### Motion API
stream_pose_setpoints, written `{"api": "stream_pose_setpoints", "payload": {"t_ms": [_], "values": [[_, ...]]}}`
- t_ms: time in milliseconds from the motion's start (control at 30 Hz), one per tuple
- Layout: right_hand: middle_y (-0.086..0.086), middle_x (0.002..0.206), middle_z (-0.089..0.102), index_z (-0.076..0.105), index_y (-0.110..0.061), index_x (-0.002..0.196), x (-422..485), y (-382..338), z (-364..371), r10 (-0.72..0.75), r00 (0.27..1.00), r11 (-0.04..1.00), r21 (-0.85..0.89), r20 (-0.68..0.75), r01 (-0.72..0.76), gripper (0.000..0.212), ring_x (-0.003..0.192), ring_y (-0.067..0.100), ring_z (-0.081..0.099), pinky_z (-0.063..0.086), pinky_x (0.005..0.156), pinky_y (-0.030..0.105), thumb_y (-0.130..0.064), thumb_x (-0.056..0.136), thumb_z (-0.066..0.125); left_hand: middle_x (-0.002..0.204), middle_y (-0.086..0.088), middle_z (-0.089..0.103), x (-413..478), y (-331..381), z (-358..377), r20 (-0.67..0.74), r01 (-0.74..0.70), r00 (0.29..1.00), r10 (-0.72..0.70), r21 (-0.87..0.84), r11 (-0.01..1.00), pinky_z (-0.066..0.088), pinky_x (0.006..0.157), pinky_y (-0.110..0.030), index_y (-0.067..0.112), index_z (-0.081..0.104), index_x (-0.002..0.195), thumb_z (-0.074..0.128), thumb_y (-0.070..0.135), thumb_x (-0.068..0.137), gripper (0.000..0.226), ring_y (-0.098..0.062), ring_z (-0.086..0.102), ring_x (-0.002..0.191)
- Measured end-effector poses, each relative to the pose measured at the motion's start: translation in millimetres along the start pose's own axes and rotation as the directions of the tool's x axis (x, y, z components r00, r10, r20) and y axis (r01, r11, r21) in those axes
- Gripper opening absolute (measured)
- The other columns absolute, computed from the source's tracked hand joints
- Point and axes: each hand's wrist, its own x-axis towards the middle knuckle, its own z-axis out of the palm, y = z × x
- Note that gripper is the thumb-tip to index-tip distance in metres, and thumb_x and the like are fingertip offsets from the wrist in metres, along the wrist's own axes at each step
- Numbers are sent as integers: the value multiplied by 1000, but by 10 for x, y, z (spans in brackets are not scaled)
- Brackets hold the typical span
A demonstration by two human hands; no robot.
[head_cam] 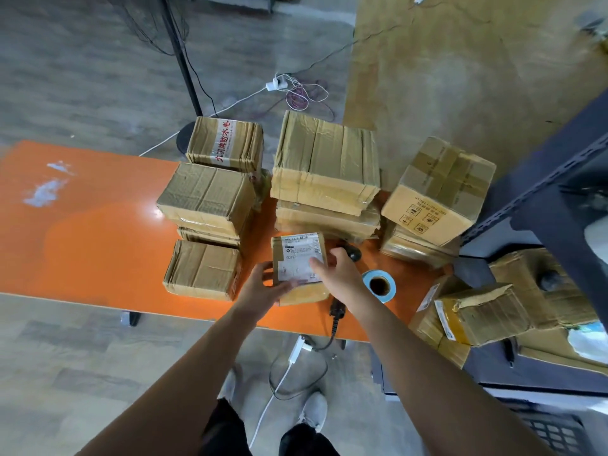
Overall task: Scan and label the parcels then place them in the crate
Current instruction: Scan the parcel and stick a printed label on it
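Brown corrugated cardboard: a small parcel [307,292], flat and rectangular, sits at the near middle of the counter [82,232], and both hands are on it. The left hand [263,286] has its grip curled round the parcel's near-left corner. The right hand [339,269] has its grip spread, fingers straight and flat on the white printed label [296,255], a smooth paper sheet covering much of the parcel's top.

Just behind that hand, the rounded black plastic head of the scanner [352,253] pokes out, and its handle and black cable run over the near edge. Beside it is a label roll [379,286], pale blue with a dark hollow core.

The counter itself is glossy orange, with whitish scuffs at its left end. Taped, creased boxes ring the parcel:
- a low box [202,269] just to the left
- a taller stack [205,199] behind that
- a box with red characters [227,143] at the back
- a broad wrinkled stack [325,162] in the middle
- a tilted carton [437,189] on the right

More crumpled boxes [487,314] are piled off the counter's right end. A black gridded plastic crate [552,432] shows at the lower right.
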Motion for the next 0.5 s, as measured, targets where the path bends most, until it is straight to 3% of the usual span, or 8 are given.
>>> {"api": "stream_pose_setpoints", "payload": {"t_ms": [100,267,400,500], "values": [[-12,106,59,37,-36,112,-79,-26,-32,10,1000,991,136,0,-10,35,83,-5,55,40,56,14,-53,90,58,113,-2,59,-125,21,-13,24,-51,998,52,-42,998,56,70,-31,11,43,130,81,-1,71,70,-18,65,94],[-15,106,52,33,-39,121,-322,-65,-90,89,996,936,344,-7,-82,50,95,10,57,55,79,40,-66,86,56,116,0,59,-260,111,-73,117,-151,982,152,-12,988,57,70,-24,11,42,131,81,1,71,72,-13,63,99],[-9,112,57,36,-34,126,-587,-14,-91,110,977,906,423,-181,-23,47,102,15,59,51,95,44,-56,91,58,123,3,58,-325,230,-117,248,-252,943,222,99,963,53,69,-19,14,41,136,84,14,72,77,-13,63,103],[-2,112,59,37,-24,138,-930,34,-73,178,932,871,492,-317,1,54,99,18,61,52,88,39,-48,95,58,119,10,57,-397,294,-101,379,-294,899,221,145,945,52,71,-23,23,42,135,83,23,73,74,-7,63,95]]}}
